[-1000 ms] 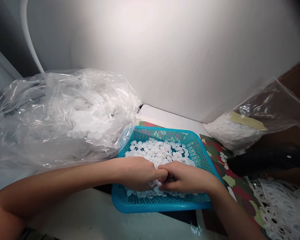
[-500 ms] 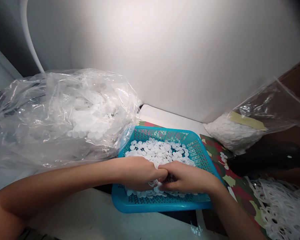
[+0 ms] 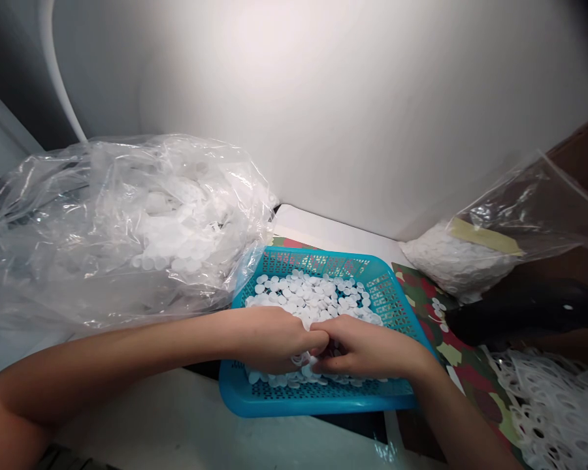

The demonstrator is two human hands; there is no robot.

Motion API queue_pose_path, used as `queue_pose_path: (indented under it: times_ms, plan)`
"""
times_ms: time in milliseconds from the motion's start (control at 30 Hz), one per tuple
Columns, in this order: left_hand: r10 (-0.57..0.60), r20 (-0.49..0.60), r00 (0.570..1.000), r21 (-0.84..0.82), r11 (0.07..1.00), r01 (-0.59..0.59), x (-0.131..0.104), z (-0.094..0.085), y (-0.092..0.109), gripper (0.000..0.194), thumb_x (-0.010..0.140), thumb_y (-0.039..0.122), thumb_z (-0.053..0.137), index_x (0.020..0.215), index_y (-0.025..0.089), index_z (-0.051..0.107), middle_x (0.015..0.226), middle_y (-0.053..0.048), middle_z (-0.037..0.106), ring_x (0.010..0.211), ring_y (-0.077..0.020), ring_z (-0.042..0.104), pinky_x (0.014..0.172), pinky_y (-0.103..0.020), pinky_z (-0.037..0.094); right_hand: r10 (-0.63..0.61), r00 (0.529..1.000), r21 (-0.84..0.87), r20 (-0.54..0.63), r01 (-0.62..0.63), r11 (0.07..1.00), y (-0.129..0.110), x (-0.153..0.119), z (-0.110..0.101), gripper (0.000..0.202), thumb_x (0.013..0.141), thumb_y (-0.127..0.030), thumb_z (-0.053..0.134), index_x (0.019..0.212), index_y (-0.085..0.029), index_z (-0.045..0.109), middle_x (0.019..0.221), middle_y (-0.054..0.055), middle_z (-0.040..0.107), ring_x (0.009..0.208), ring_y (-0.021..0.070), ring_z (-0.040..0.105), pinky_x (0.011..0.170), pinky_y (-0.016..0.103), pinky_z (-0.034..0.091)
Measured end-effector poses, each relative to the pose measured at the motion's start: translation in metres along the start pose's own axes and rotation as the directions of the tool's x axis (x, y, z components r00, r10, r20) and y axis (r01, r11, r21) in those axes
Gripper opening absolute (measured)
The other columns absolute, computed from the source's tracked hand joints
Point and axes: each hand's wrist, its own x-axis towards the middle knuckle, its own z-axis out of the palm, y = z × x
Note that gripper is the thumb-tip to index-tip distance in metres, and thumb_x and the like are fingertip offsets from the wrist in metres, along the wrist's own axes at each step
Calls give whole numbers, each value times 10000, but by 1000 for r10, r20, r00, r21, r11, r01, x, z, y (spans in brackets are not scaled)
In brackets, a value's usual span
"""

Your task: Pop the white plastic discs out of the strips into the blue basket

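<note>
Over a blue perforated basket (image 3: 318, 408), my left hand (image 3: 272, 338) and my right hand (image 3: 372, 346) meet with fingertips touching. Small white plastic discs (image 3: 311, 294) lie loose across the basket floor. My left hand is closed, and part of a white ring-like plastic piece (image 3: 301, 359) shows beneath its fingers. Thumb and forefinger of my right hand are closed at the same spot; what they pinch is mostly hidden by the fingers.
A large clear plastic bag (image 3: 127, 222) of white discs stands at left, against the basket. To the right are another filled clear bag (image 3: 460, 261), a black object (image 3: 524, 313), a few loose discs (image 3: 440, 313) and a heap of white holed plastic strips (image 3: 558, 411).
Almost nothing differs. Both hands stay together over the basket, with at most a slight shift of the fingers.
</note>
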Motion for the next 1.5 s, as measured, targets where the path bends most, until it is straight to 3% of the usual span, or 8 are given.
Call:
queue_pose_path:
  times_ms: [967, 1500]
  plan:
    - [-18, 7, 1000, -7, 1000, 18, 0, -1, 2, 192, 843, 287, 406, 963, 196, 525, 595, -31, 594, 407, -140, 436, 382, -244, 210, 7, 1000, 4, 3, -7, 1000, -2, 0, 0, 125, 770, -299, 559, 828, -189, 549, 751, -22, 593, 677, 118, 526, 564, 204, 352]
    - [-11, 0, 1000, 2, 1000, 11, 0, -2, 2, 166, 836, 285, 420, 954, 206, 507, 579, -20, 577, 398, -138, 431, 364, -245, 168, 15, 1000, 6, 4, -15, 1000, -3, 0, -1, 124, 769, -296, 557, 822, -184, 550, 745, -18, 589, 668, 116, 518, 570, 203, 350]
